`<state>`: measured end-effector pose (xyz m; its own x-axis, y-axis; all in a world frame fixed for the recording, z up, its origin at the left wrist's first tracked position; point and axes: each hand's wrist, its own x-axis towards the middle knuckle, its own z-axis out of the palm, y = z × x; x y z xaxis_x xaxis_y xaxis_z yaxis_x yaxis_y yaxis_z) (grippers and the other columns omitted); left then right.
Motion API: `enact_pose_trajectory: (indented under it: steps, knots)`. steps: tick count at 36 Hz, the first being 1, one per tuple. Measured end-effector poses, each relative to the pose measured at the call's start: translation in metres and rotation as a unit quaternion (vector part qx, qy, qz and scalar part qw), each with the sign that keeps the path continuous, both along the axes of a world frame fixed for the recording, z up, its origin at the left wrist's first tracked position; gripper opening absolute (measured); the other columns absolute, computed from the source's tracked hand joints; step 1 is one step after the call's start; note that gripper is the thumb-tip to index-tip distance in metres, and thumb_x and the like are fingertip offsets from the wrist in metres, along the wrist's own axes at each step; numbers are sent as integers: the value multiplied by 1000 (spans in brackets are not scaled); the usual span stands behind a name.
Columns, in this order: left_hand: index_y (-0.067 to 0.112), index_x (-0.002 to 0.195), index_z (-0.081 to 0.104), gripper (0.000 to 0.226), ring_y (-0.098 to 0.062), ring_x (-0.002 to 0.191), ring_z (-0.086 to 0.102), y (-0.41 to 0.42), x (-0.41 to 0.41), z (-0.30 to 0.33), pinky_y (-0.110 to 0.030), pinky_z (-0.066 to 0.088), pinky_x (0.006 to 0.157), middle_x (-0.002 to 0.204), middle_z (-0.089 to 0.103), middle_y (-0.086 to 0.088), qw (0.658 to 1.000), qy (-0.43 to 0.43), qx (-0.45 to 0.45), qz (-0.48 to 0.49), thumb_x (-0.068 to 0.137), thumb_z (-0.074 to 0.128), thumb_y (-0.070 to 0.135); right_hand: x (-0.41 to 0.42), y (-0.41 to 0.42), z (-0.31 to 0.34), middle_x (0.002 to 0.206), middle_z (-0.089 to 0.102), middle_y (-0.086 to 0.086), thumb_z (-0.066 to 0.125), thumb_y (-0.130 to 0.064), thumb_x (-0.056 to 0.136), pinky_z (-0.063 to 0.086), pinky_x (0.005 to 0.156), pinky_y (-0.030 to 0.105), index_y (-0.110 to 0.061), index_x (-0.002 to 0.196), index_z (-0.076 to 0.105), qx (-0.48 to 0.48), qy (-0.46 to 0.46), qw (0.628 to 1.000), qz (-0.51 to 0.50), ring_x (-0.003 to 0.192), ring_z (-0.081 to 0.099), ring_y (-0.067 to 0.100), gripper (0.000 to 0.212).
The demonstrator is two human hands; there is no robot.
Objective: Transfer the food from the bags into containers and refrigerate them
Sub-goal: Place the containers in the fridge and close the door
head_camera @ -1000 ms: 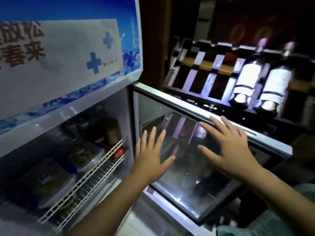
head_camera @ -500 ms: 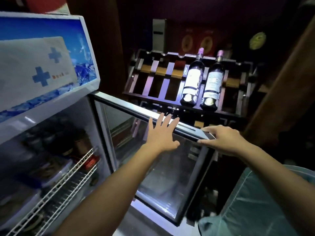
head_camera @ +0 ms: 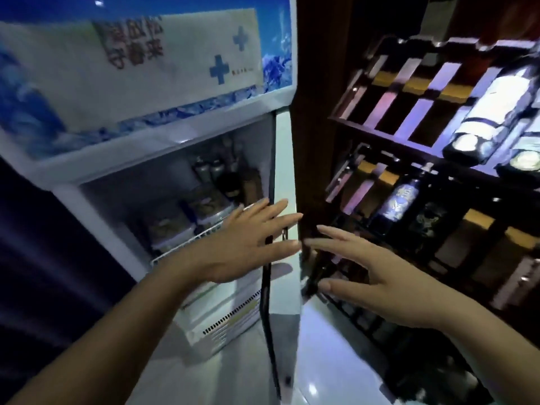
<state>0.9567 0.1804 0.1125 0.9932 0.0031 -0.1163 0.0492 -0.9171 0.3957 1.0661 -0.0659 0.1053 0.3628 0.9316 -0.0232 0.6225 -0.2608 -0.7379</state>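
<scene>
A small display fridge (head_camera: 175, 135) with a blue and white sign on top stands at the left, its inside showing. Clear lidded food containers (head_camera: 171, 229) sit on its white wire shelf, with dark jars (head_camera: 216, 171) behind them. The glass door (head_camera: 271, 287) is seen edge-on, swung out toward me. My left hand (head_camera: 242, 247) is flat with straight fingers in front of the door's edge; contact is unclear. My right hand (head_camera: 380, 276) is spread open to the right of the door, holding nothing.
A dark wooden wine rack (head_camera: 423, 147) fills the right side, with white-labelled bottles (head_camera: 496, 112) on its upper tier and a dark bottle (head_camera: 400, 203) below. Pale glossy floor tiles (head_camera: 321, 346) lie between fridge and rack. A dark surface lies left of the fridge.
The glass door has swung from wide open to edge-on. Both hands have moved left with it, and the right hand has come off the door's top edge.
</scene>
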Motion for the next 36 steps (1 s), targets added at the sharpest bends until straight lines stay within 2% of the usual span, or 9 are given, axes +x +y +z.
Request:
enact_pose_trajectory:
  steps: [2,5,8,10,15,18,21,29,36]
  knots:
    - [69,145,-1,80,8,144,-26,14,-39,1,-37,-12,119,160,-17,34,999,18,-15,33,73,19,96,-3,28,-6,153,7,-47,60,-67,83,30,90,-3,-74,135,28,10,5,1000,19,132,12,-30,62]
    - [71,143,-6,88,13,141,-28,35,-91,2,-39,-8,122,154,-21,43,995,21,-21,90,69,34,97,-7,75,-17,157,-2,-41,59,-67,84,25,113,23,-69,143,18,21,-25,998,50,144,9,-14,72]
    - [70,144,0,93,9,147,-18,51,-126,-4,-43,3,126,155,-13,43,983,-25,-48,177,69,50,89,-15,122,-27,163,-7,-28,55,-66,88,16,124,43,-53,154,10,4,-114,990,77,151,-5,0,80]
    - [67,146,7,94,2,151,-3,63,-142,-13,-47,16,124,162,-1,33,955,-107,-84,264,70,61,77,-24,152,-35,164,-9,-23,54,-65,89,14,124,48,-47,156,6,-2,-124,988,88,152,-10,5,84]
    - [42,157,10,109,-5,152,10,108,-162,-46,-47,19,124,165,6,21,847,-271,-140,435,73,77,57,-48,218,-64,160,-23,-26,50,-67,89,7,122,59,-54,151,-7,-8,-131,986,103,151,-21,10,86]
    - [36,159,6,123,-9,153,9,143,-165,-62,-48,18,125,167,5,15,793,-296,-151,511,64,76,69,-56,258,-78,155,-36,-26,45,-71,89,1,119,59,-55,149,-17,-26,-178,980,90,149,-29,15,88]
    - [29,160,4,135,-10,153,7,183,-165,-69,-46,17,125,169,5,7,769,-290,-149,550,54,71,78,-57,297,-85,153,-42,-21,41,-72,90,-3,119,58,-53,148,-24,-34,-234,969,75,146,-35,18,89]
    - [26,161,3,139,-17,154,9,278,-158,-71,-44,15,125,169,4,0,753,-260,-141,587,52,70,80,-44,377,-90,160,-36,-10,39,-72,91,0,120,60,-49,146,-30,-57,-315,947,38,148,-31,24,91]
    - [32,159,2,134,-15,154,6,305,-159,-91,-49,9,125,169,6,1,780,-256,-40,570,53,53,97,-41,391,-111,156,-42,-13,39,-73,90,-1,119,59,-48,149,-25,-64,-317,946,21,148,-31,23,91]
